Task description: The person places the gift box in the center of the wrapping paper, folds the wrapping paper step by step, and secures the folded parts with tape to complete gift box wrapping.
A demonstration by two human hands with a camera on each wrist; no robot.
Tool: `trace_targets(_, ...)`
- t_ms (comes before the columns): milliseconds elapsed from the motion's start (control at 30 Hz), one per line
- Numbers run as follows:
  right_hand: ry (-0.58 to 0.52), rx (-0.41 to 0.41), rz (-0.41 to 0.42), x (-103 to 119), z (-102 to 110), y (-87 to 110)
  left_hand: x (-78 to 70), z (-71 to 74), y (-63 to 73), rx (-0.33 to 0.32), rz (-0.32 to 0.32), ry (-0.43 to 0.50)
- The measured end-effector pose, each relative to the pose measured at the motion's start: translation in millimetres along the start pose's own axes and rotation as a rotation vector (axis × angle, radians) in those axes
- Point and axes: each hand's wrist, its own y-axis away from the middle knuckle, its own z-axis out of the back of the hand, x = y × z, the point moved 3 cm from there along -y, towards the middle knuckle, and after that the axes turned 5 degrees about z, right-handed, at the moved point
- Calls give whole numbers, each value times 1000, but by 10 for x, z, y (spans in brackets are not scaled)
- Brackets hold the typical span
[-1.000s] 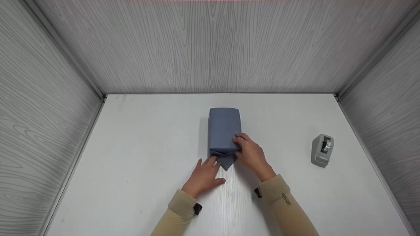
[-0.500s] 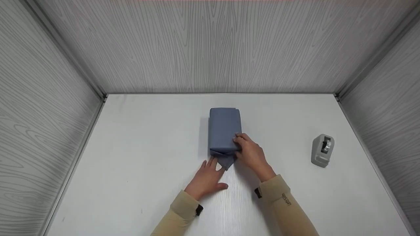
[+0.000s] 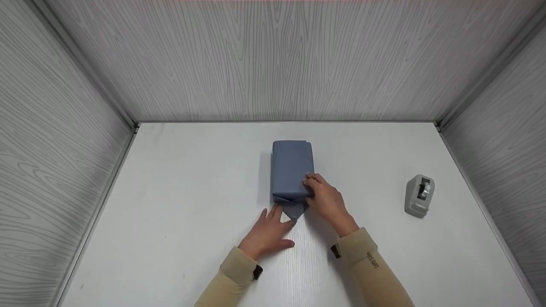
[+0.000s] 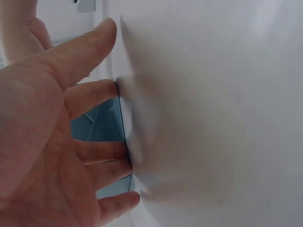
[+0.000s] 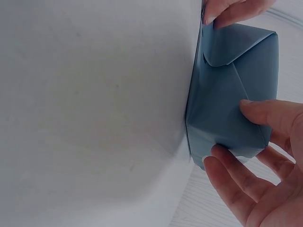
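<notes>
A box wrapped in blue-grey paper (image 3: 292,166) lies lengthwise near the middle of the table in the head view. From its near end a pointed paper flap (image 3: 293,209) sticks out toward the person, and the right wrist view shows folded paper (image 5: 222,90) across that end. My left hand (image 3: 266,233) rests low with fingers spread and fairly straight, its fingertips touching the flap's left edge and tip. With my right hand (image 3: 327,202) I hold the box's near right corner, the thumb on the end face and the fingers along the side.
A grey tape dispenser (image 3: 419,196) with a roll of clear tape stands on the white table (image 3: 192,179) at the right. Grey wood-grain panels (image 3: 277,64) rise at the back and on both sides.
My left hand has shifted slightly right and toward the person; its index finger has moved from the flap's left edge to its tip. The box and my right hand stay put.
</notes>
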Motion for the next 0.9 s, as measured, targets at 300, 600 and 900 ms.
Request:
trace_targets(300, 14, 19, 1, -17, 6, -1, 46, 32, -81, -32, 40, 74)
trace_targets(600, 6, 23, -10, -29, 8, 0, 115, 56, -91, -8, 91, 48)
trace_targets(900, 6, 15, 5, -39, 15, -1, 13, 29, -77, -6, 74, -14)
